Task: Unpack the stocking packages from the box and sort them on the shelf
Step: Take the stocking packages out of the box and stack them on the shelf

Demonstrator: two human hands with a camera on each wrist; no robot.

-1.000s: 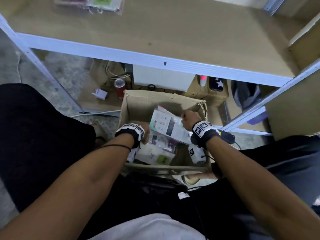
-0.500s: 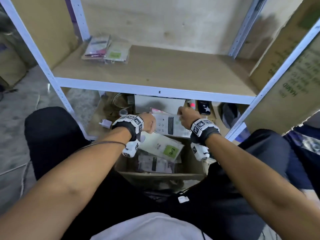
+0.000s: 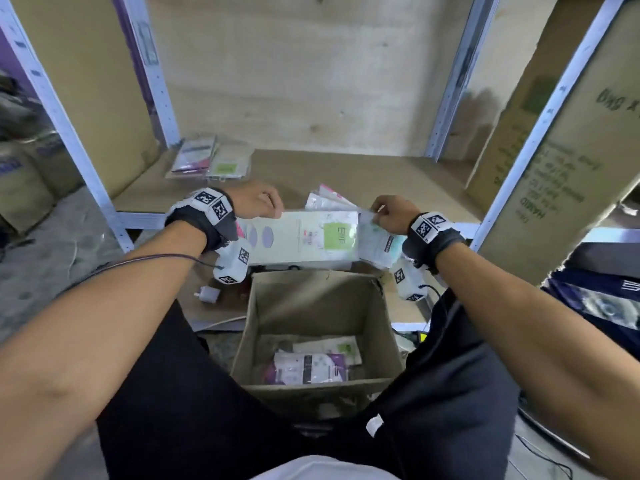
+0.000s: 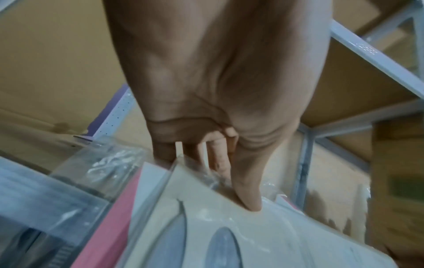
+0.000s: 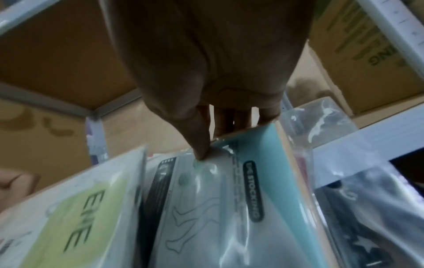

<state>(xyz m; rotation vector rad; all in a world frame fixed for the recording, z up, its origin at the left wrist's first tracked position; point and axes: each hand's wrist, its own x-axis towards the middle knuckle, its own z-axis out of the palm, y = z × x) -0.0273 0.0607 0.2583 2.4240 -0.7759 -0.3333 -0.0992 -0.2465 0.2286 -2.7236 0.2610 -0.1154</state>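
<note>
Shelf (image 3: 363, 174): sorted packages (image 3: 211, 161) lie at its back-left corner; box (image 3: 311, 306) below its front edge holds more. Bundle of stocking packages (image 3: 304, 237) held over that edge, left hand (image 3: 256, 202) pinching one end, right hand (image 3: 391, 213) the other. Advise landing the bundle flat on the shelf before peeling off single slippery sleeves.

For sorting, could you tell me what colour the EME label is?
Light green EME label, clearest in the right wrist view.

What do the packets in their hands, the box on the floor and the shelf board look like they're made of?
The packets look like printed card inserts in clear glossy plastic sleeves: the film wrinkles and glints. The box is plain brown cardboard, matte, with a frayed rim. The shelf board seems pale wood or fibreboard, unvarnished, resting in a white-painted frame, probably metal, with rows of punched holes in its posts.
</note>
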